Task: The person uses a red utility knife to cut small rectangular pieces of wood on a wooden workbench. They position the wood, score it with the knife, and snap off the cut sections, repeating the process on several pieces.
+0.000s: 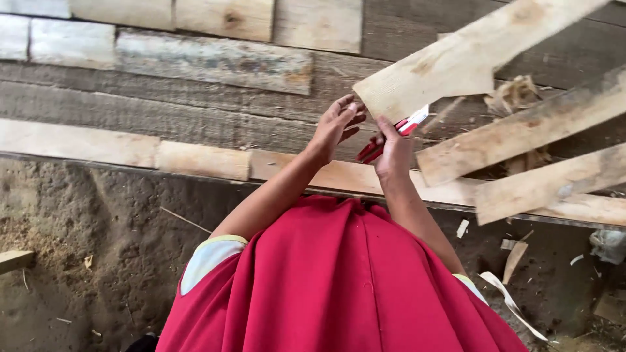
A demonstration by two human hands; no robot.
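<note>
Fingers (349,111) of the left hand (336,127) touch the plank's (456,62) near end, loosely spread; the right hand (393,153) grips a red tool (391,135) beneath it. Long axis slants up to the right — near end pointing down-left. Rough boards (195,85) lie behind, dirt floor (98,228) below.

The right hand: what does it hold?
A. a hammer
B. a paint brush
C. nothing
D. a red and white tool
D: the right hand grips a red and white tool just below the end of the pale plank, beside the left hand.
</note>
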